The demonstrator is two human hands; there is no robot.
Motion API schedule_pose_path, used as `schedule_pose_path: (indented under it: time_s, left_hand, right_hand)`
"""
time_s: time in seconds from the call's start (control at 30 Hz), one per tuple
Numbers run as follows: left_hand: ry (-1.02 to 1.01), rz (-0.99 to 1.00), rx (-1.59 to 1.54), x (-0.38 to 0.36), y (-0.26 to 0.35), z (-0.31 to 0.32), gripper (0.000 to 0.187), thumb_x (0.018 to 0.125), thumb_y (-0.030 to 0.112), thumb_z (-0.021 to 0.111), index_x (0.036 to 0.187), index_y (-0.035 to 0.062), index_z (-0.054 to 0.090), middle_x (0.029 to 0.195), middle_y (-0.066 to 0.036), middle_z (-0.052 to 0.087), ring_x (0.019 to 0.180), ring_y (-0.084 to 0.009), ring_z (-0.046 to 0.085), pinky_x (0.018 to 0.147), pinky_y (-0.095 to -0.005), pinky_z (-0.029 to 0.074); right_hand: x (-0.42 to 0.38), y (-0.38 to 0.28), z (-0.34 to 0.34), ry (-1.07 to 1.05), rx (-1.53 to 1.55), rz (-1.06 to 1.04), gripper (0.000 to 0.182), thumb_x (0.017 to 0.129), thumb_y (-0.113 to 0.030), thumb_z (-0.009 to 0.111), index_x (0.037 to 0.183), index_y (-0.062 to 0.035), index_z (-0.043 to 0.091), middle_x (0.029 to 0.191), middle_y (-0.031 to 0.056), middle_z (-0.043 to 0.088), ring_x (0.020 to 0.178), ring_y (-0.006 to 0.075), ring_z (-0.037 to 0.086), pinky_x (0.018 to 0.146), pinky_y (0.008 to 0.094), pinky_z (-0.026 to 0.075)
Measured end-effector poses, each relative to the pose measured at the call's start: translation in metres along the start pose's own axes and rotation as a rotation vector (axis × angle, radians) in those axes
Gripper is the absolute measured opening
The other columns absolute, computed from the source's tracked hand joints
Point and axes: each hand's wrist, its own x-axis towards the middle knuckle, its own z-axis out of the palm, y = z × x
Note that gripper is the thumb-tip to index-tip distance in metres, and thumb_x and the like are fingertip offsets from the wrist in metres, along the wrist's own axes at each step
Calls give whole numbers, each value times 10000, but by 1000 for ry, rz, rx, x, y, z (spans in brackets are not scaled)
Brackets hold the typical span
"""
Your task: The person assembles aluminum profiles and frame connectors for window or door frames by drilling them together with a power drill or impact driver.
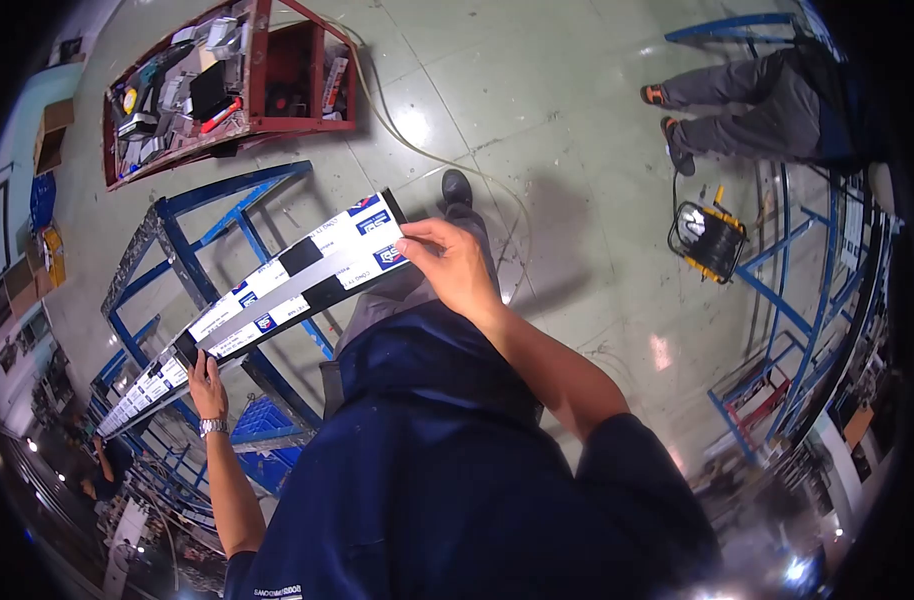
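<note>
A long profile (322,252), wrapped in white film printed with blue and red logos, runs from in front of me toward the far left. Black patches show on it at intervals, and its near end is dark. With thumb and fingers, my right hand (452,262) grips that near end. Farther along, my left hand (208,388), with a metal watch at the wrist, holds the near side edge, its fingertips against the film. Blue metal stands (182,255) stand under and beside the profile.
A red cart (257,75) full of scraps and tools stands at upper left. A hose (387,125) lies across the floor. Right are a cable reel (712,240), blue racks (807,270) and another person (767,105). A blue crate (267,430) sits below the stands. Someone's arm (105,462) shows far left.
</note>
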Motion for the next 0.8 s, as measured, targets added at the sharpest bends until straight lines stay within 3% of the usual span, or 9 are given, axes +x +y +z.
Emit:
schedule_pose_path:
  time_s: [0.13,0.17,0.2,0.27,0.33,0.43,0.53,0.67,0.8]
  left_hand:
    - [82,-12,38,-3,-6,11,491,1039,401,533,1402,82,620,1404,-312,556,1312,-468,521,1116,-446,416]
    - [83,-40,1,-6,-2,10,476,1030,405,542,1405,123,621,1407,-267,562,1336,-435,509,1122,-521,392]
    - [72,-91,-12,-9,3,9,466,1028,405,542,1409,146,619,1425,-245,553,1358,-417,494,1123,-579,364]
    - [48,-165,-47,-9,6,13,445,1026,409,539,1419,211,609,1487,-199,515,1411,-377,451,1114,-725,276]
    - [69,-204,-46,-10,15,11,449,1017,408,557,1416,207,608,1500,-206,505,1419,-388,439,1132,-729,252]
    - [150,-184,-153,-15,25,6,399,1019,379,567,1357,174,622,1502,-212,501,1424,-390,433,1127,-744,243]
    - [261,-140,-142,-22,29,9,322,1017,334,573,1285,168,636,1478,-204,520,1414,-383,445,1124,-752,234]
    - [328,-106,-160,-24,28,13,332,991,335,611,1271,157,634,1448,-194,544,1409,-364,437,1114,-757,241]
    - [377,-117,-199,-22,25,18,368,977,351,630,1285,150,629,1422,-203,561,1397,-364,442,1117,-742,249]
  right_hand:
    - [19,1,5,-66,-141,103,359,880,-215,803,1144,9,711,969,140,763,879,176,705,803,310,537]
    - [26,23,9,-104,59,103,322,884,-198,796,1106,24,720,945,133,762,858,153,693,788,309,532]
    - [31,8,-1,-249,-133,104,247,952,-104,719,1122,73,689,996,74,750,902,105,663,808,278,520]
    - [31,-15,-8,-278,-403,64,263,967,-182,703,1016,75,731,872,43,738,834,96,635,777,279,516]
    - [27,-30,-4,-211,-395,157,277,966,-200,705,998,72,740,823,32,693,766,93,585,720,282,497]
    - [42,11,-28,-233,-41,346,242,999,-166,659,1078,57,707,968,106,733,847,174,682,789,309,549]
    - [45,-29,-44,-7,151,460,241,1000,-144,627,1172,25,622,1050,145,715,871,273,733,829,362,612]
    - [84,-49,-164,-8,316,286,198,1001,-208,648,1115,-47,634,1057,139,728,905,274,743,807,385,625]
    - [112,-106,-167,148,267,161,276,999,-236,660,1210,-60,627,1114,113,722,1009,254,728,865,377,610]
